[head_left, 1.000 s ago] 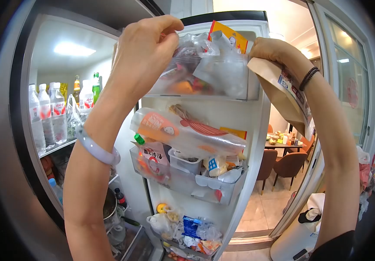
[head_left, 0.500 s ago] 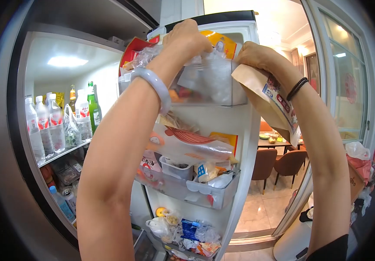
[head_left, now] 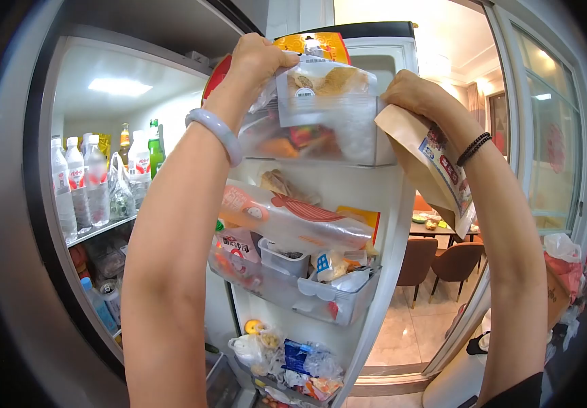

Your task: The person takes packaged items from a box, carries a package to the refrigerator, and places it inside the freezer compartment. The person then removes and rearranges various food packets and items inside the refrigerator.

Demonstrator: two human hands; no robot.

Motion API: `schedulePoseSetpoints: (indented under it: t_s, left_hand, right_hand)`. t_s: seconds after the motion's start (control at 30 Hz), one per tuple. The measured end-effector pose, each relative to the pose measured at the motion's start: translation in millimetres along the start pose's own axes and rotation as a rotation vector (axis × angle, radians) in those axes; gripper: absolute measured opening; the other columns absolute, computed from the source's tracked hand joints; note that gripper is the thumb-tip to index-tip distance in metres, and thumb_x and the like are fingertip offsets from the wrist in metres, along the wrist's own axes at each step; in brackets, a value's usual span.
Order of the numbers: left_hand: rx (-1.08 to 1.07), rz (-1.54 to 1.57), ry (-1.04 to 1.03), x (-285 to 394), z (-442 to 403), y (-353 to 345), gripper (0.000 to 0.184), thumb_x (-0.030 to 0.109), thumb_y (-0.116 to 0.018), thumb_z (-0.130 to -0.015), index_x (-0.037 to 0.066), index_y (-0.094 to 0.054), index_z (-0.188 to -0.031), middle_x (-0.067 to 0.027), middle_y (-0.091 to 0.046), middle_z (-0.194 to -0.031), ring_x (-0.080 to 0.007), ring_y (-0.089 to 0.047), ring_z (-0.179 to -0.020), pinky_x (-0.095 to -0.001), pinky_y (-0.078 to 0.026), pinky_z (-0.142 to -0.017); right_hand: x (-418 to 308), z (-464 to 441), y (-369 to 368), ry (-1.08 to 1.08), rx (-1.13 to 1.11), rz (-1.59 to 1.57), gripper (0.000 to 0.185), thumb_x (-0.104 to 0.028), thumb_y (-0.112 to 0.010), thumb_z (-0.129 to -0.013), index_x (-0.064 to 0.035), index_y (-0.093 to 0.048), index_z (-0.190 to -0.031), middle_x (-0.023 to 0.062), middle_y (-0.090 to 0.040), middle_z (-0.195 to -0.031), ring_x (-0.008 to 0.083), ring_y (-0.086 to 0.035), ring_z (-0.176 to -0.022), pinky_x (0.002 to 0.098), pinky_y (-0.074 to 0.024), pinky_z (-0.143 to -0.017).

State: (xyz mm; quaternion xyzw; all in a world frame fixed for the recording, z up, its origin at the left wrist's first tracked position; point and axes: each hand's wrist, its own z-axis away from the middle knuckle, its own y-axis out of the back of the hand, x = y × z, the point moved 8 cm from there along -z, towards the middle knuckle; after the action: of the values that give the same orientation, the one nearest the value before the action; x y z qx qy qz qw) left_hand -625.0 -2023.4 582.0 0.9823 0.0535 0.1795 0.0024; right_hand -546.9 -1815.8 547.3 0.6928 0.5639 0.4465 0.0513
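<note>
The clear pouch (head_left: 331, 88), base seemingly in the door bin (head_left: 365, 151), is pinched at its upper left corner by the left hand (head_left: 256, 58), fingers closed, its long edge running toward the right hand (head_left: 416, 92), clenched on a paper bag (head_left: 429, 163).

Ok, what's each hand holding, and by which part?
Left hand: translucent pouch, by its top left corner. Right hand: brown kraft paper bag, by its upper end.

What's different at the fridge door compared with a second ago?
The left hand has taken hold of a clear pouch, now raised above the rim of the top door bin. The yellow packet behind sits farther left. Unchanged: the right hand holds the paper bag; the middle bin looks the same.
</note>
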Motion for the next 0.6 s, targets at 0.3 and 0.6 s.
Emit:
schedulePoseSetpoints:
  t_s: [0.3,0.6]
  left_hand:
    - [-0.040,0.103,0.071,0,7,-3,0.033,0.002,-0.073,-0.070,-0.006,-0.055,-0.096,-0.0164,-0.062,-0.088,-0.0187,-0.061,-0.072,-0.0262,-0.051,-0.065]
    - [-0.136,0.081,-0.017,-1,17,-27,0.037,0.002,-0.076,-0.064,-0.007,-0.059,-0.096,-0.0171,-0.065,-0.091,-0.0209,-0.063,-0.077,-0.0293,-0.051,-0.071]
  right_hand:
    - [-2,4,11,-0.116,0.053,-0.316,0.023,-0.015,-0.058,-0.072,0.0069,-0.063,-0.067,0.0136,-0.060,-0.064,0.0191,-0.056,-0.056,0.0332,-0.0460,-0.055]
    - [5,5,10,-0.093,0.094,-0.320,0.025,-0.017,-0.059,-0.072,0.0073,-0.062,-0.067,0.0109,-0.060,-0.063,0.0151,-0.052,-0.057,0.0305,-0.0435,-0.054]
